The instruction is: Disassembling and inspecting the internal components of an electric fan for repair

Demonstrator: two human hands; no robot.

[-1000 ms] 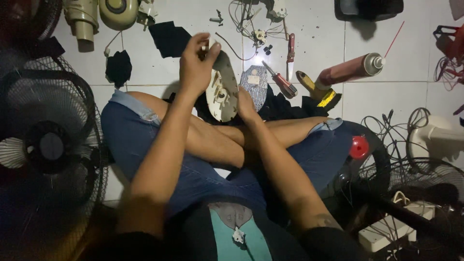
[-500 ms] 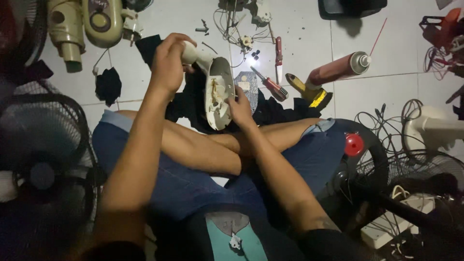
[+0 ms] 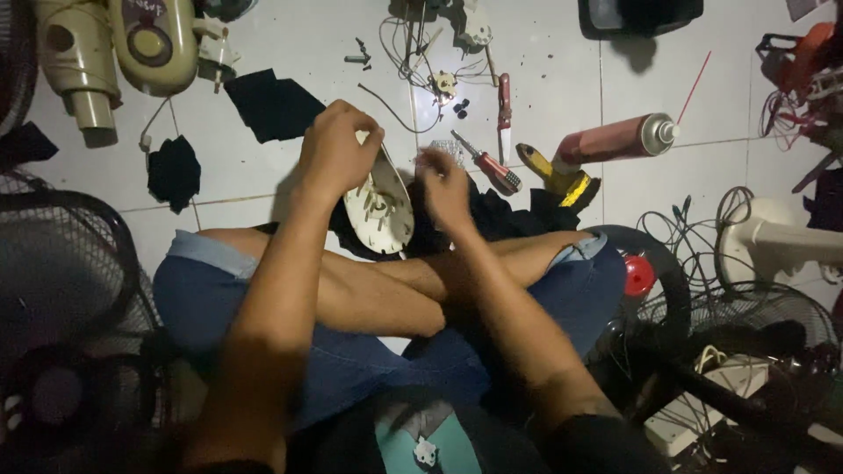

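The left hand (image 3: 338, 149) covered the top end of the cream housing (image 3: 379, 206), so its fingers' hold there was hidden. The right hand (image 3: 443, 186) was blurred, and whatever small thing its fingertips pinched was too small to tell. The fan guard (image 3: 61, 263) ran off the left edge. The dark box (image 3: 641, 13) was cut by the top edge.
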